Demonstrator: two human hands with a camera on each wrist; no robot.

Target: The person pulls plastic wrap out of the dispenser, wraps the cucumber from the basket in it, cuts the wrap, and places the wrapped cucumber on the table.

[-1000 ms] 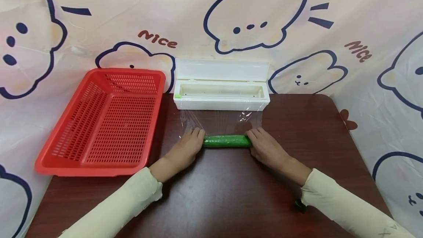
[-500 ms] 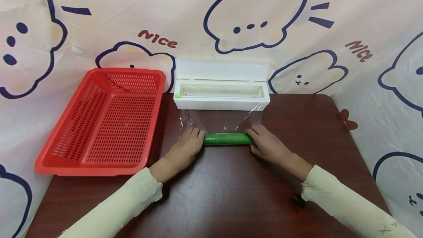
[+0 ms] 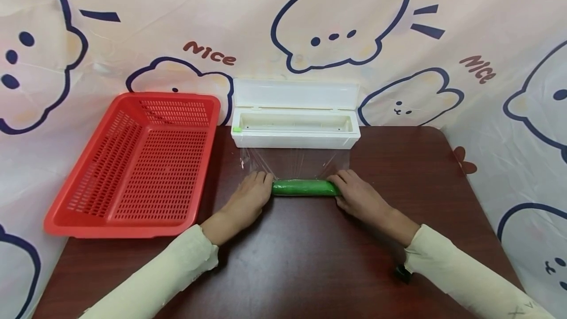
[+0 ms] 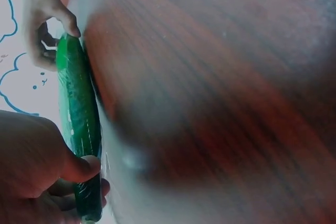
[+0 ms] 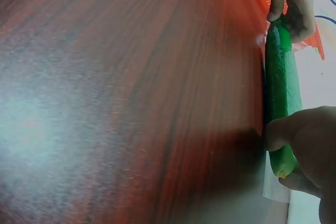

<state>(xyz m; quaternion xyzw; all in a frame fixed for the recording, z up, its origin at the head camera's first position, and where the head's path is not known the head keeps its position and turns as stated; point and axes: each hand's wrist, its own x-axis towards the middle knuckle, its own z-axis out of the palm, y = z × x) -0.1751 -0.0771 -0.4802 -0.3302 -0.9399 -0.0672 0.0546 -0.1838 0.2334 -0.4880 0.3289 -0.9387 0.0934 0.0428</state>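
A green cucumber [image 3: 304,187] lies crosswise near the middle of the table, with clear film over its skin. The left hand [image 3: 251,195] grips its left end, thumb and fingers on either side in the left wrist view. At the right end, the right hand [image 3: 358,195] holds the cucumber between thumb and fingers; its tip shows past the thumb in the right wrist view. Clear cling film [image 3: 296,162] stretches from the cucumber back to a long white dispenser box [image 3: 296,140], whose lid [image 3: 296,94] stands raised. The roll inside the box cannot be made out.
A red plastic basket [image 3: 124,230] with slotted walls stands at the left of the dark wooden table [image 3: 301,265]. Behind the box hangs a printed cloth [image 3: 257,23]. Near the right sleeve [image 3: 460,265] is a small black object [image 3: 402,273].
The cucumber rose slightly away from the person, then came slightly back, with turning at the right hand's end. Both hands keep their grip. The film's creases differ; the head view has shifted a little.
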